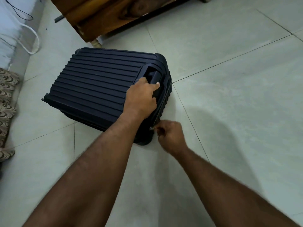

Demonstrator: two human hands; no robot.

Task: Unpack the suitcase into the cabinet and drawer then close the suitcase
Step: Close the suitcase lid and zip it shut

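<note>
Dark ribbed suitcase (pixel 98 82) lies flat on tiled floor (pixel 229 95), lid down, approx frame centre-left. Left hand (pixel 141 97) rests on its 3 o'clock end, fingers curled round the recessed handle (pixel 153 76), thumb on top. Right hand (pixel 170 136) sits at the case's 5 o'clock corner, fingers pinched shut on a small zip pull (pixel 151 128) at the seam. Wooden furniture (pixel 105 17) w/ turned foot stands at 12 o'clock, just beyond case. White cable (pixel 35 40) at 10 o'clock; patterned fabric (pixel 6 104) at 9 o'clock edge.
</note>
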